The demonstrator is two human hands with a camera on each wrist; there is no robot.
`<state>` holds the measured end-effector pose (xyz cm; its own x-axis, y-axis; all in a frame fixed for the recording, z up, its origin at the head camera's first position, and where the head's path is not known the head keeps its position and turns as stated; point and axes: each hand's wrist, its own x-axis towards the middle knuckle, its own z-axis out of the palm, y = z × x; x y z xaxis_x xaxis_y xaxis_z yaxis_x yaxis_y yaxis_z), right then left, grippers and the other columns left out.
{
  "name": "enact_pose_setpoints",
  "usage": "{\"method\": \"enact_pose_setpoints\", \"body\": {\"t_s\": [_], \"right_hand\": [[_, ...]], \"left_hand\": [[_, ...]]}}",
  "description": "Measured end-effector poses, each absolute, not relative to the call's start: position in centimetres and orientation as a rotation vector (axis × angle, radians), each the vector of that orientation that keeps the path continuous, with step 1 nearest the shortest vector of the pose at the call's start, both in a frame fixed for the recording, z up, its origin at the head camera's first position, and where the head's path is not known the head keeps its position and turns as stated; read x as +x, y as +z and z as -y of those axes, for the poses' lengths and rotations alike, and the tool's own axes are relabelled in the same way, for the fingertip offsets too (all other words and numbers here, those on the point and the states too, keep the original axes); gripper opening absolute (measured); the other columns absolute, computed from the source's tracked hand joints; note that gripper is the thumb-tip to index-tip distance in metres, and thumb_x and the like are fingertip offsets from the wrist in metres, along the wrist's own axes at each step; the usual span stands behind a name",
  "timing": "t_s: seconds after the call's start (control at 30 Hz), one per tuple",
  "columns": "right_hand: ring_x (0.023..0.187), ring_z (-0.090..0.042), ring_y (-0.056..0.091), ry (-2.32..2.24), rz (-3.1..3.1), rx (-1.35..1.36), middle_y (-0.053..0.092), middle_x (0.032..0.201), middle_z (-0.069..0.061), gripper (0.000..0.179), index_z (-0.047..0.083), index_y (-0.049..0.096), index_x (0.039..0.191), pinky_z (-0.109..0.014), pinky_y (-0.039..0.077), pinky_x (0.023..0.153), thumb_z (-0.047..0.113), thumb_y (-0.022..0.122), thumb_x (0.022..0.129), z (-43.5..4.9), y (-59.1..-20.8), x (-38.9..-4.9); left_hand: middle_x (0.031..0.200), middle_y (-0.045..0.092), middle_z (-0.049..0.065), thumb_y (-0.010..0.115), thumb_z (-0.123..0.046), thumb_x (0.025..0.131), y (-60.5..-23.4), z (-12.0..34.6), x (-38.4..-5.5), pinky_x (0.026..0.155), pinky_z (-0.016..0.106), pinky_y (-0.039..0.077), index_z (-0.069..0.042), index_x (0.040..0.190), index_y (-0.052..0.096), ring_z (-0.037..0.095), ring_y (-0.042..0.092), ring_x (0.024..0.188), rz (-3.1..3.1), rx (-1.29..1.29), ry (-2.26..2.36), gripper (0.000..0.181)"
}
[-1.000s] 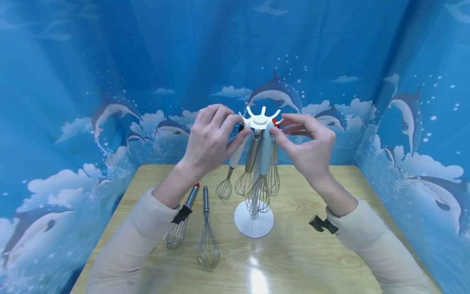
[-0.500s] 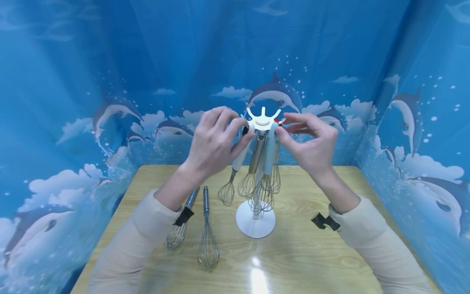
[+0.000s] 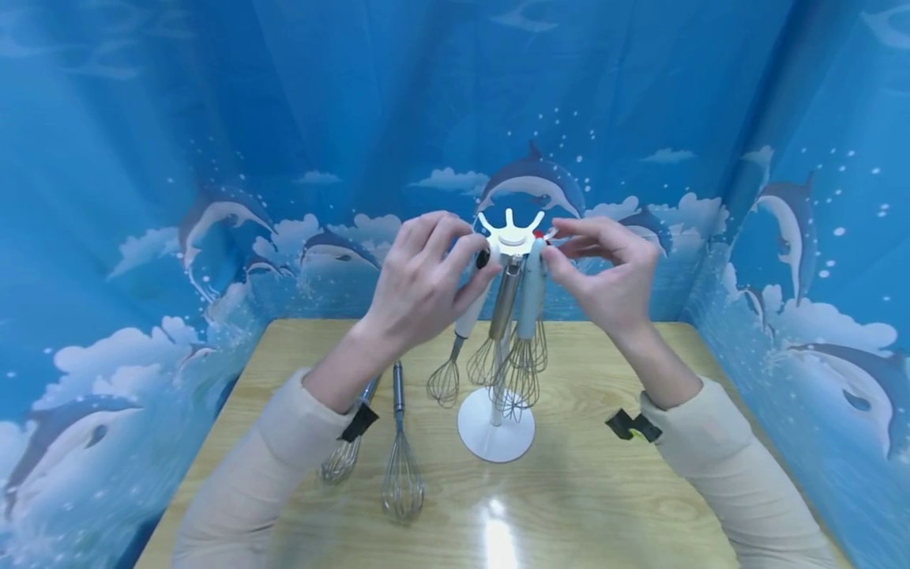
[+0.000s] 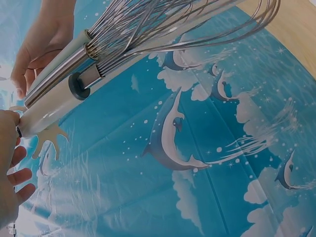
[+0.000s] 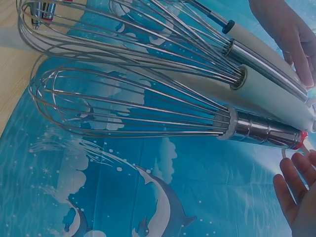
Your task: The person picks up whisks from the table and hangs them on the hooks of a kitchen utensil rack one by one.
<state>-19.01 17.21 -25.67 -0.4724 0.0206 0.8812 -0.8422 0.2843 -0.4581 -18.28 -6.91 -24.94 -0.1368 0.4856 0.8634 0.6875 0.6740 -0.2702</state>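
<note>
A white whisk rack with curved prongs stands on a round base. My left hand pinches the top end of the white-handled whisk, beside a black spot there. On the opposite side, my right hand holds the upper end of the light blue whisk between thumb and forefinger, its other fingers spread. Between them hangs a metal-handled whisk. Close by the right fingers, a chrome whisk with a red cap hangs in the right wrist view. The exact fingertip contacts are partly hidden.
Two more metal whisks lie on the wooden table: one long whisk and another whisk partly under the left wrist. Blue dolphin curtains enclose the back and sides.
Both hands have shifted slightly right, and the hanging whisks have moved right with them. The rack's top and base have shifted a little the same way. The whisks lying on the table stay put.
</note>
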Motion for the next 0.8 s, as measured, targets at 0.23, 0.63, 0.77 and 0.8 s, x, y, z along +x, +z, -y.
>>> {"method": "enact_pose_setpoints", "body": {"t_s": [0.23,0.63,0.77,0.8], "right_hand": [[0.080,0.006,0.074,1.299,1.734,0.806,0.075,0.099,0.025,0.029,-0.004,0.080,0.107,-0.016,0.061,0.076,0.000,0.079,0.079,-17.8,-25.7,-19.3],[0.082,0.001,0.076,1.400,1.707,0.883,0.079,0.097,0.018,0.031,-0.008,0.078,0.108,-0.016,0.061,0.074,0.012,0.079,0.084,-18.3,-25.7,-20.0],[0.082,0.000,0.077,1.424,1.707,0.902,0.079,0.097,0.017,0.034,-0.010,0.078,0.108,-0.016,0.061,0.074,0.015,0.080,0.086,-18.5,-25.7,-20.3],[0.082,-0.001,0.077,1.429,1.707,0.910,0.079,0.097,0.016,0.034,-0.010,0.077,0.109,-0.016,0.061,0.074,0.016,0.080,0.087,-18.6,-25.8,-20.4]], "left_hand": [[0.104,0.068,0.012,0.073,-0.033,0.099,-24.9,6.6,-17.9,0.093,0.047,0.055,-0.006,0.104,0.069,0.032,0.063,0.106,1.769,-0.952,-0.223,0.027],[0.106,0.069,0.011,0.076,-0.033,0.097,-24.9,6.0,-17.3,0.095,0.047,0.056,-0.008,0.104,0.069,0.032,0.063,0.110,1.747,-0.983,-0.239,0.028],[0.106,0.070,0.012,0.077,-0.034,0.096,-24.8,5.6,-17.1,0.097,0.046,0.056,-0.008,0.103,0.068,0.033,0.064,0.110,1.752,-0.984,-0.235,0.029],[0.106,0.070,0.012,0.077,-0.035,0.096,-24.8,5.5,-17.0,0.097,0.046,0.056,-0.008,0.102,0.068,0.033,0.064,0.109,1.755,-0.985,-0.237,0.029]]}}
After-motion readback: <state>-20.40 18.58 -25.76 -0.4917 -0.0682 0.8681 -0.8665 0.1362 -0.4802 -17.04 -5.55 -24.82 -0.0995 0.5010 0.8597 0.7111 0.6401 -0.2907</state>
